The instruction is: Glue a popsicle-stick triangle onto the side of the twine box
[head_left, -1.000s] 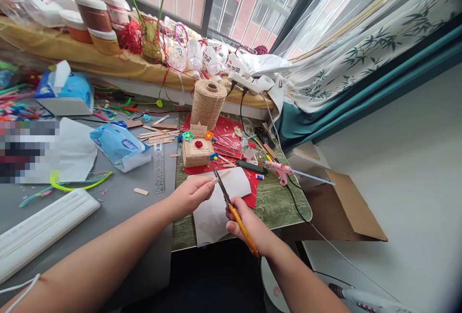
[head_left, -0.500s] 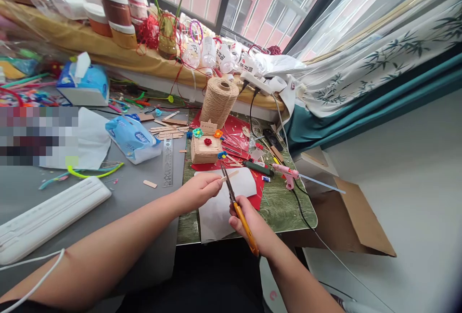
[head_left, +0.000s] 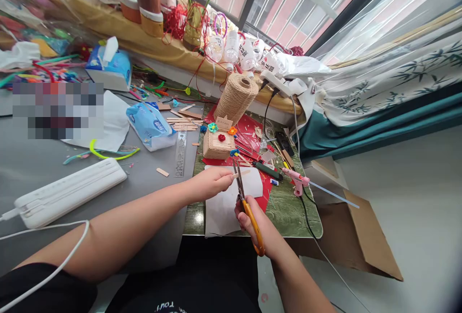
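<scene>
The person's left hand (head_left: 216, 181) pinches one end of a slim wooden stick (head_left: 246, 172) between thumb and forefinger, with the other fingers curled in beneath. The stick is held over the upper part of a white paper (head_left: 224, 212) that reaches down to the front edge of the green table (head_left: 294, 214), nearer its left edge than its front right corner. The right hand (head_left: 257, 224) has its fingers wrapped around the orange-handled scissors (head_left: 250, 213), whose slim blades point away from the body and cross the stick just beyond the left fingertips. Whether the blades bite into the wood or merely lie against it is hard to tell at this size. The stick looks light, dry and stiff, likely to splinter or snap under a sideways bend rather than fold; being so thin, it is best taken flat between thumb and forefinger near its end, clear of the blades. The scissors look heavier and rigid, and are best held by the handles. Behind the paper stands a twine-wrapped box (head_left: 217, 148), with a twine spool (head_left: 238, 98) towards the back edge; a pink glue gun (head_left: 299, 180) lies by the right edge.
</scene>
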Available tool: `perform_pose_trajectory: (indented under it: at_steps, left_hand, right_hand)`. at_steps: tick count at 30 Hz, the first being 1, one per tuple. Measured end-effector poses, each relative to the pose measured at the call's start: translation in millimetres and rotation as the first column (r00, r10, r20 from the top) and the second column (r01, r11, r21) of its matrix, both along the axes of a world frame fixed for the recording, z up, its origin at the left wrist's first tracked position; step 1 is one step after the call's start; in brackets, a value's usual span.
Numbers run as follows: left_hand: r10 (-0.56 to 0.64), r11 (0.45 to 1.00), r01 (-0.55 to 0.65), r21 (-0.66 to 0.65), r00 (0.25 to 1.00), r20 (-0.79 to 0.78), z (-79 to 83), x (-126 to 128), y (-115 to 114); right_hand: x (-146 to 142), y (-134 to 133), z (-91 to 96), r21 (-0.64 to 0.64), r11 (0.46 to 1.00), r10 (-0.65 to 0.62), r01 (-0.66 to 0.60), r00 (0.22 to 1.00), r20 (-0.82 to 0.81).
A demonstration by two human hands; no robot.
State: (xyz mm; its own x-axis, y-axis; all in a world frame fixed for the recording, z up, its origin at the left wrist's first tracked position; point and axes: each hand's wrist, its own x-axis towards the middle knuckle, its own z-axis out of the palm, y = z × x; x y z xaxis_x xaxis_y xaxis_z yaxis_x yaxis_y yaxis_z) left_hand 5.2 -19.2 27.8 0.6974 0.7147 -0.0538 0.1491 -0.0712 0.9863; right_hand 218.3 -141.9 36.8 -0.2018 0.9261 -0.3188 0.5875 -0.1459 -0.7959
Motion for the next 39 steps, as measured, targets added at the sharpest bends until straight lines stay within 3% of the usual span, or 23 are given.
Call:
perform_pose_trajectory:
  at_steps: [7, 16, 29, 39]
  left_hand:
    - [0.0, 0.999, 0.001, 0.038, 1.0, -0.024, -0.9, -1, 1]
    - [-0.005, 1.0, 0.006, 0.026, 0.999, -0.044, -4.2, 1, 1]
    - [-0.018, 0.999, 0.018, -0.042, 1.0, -0.005, -3.4, 0, 2]
    - [-0.015, 1.0, 0.015, 0.007, 0.999, -0.041, -1.6, -1, 2]
  right_hand:
    - [-1, -2, 12.6, -0.063, 0.997, 0.047, -0.045, 0.999, 0.022]
    - [-13, 3, 3.7, -0.018, 0.995, -0.097, 0.1, 0.99, 0.106]
    - [-11, 6, 11.2, -0.061, 0.992, -0.1, 0.107, 0.99, 0.099]
    - [-12, 6, 14.7, -0.05, 0.995, -0.081, 0.087, 0.99, 0.114]
